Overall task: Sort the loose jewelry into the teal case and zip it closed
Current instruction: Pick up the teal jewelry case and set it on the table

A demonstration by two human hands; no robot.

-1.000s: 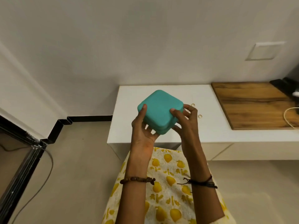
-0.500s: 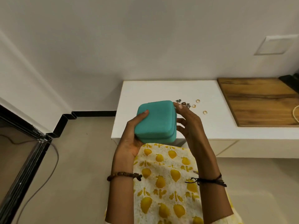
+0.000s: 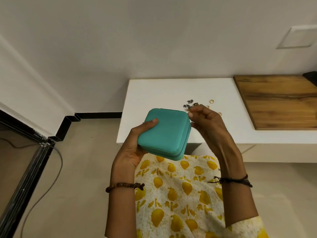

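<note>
Left hand (image 3: 132,148) cradled the teal case (image 3: 164,133) from below, thumb curled over its lid. Case: rounded square, smooth matte teal, closed, seam running round its side, held tilted in the air between the two hands. Right hand (image 3: 208,124) sat at the case's far right corner, fingers curled; whether they pinched anything there, could not tell. Just beyond the right hand, loose jewelry (image 3: 191,103) lay scattered on the white tabletop (image 3: 154,93): dark pieces, several gold rings.

White counter (image 3: 154,93) centre frame, wooden board (image 3: 277,102) on its right, grey cable (image 3: 51,169) lower left, wall plate (image 3: 295,37) upper right.
</note>
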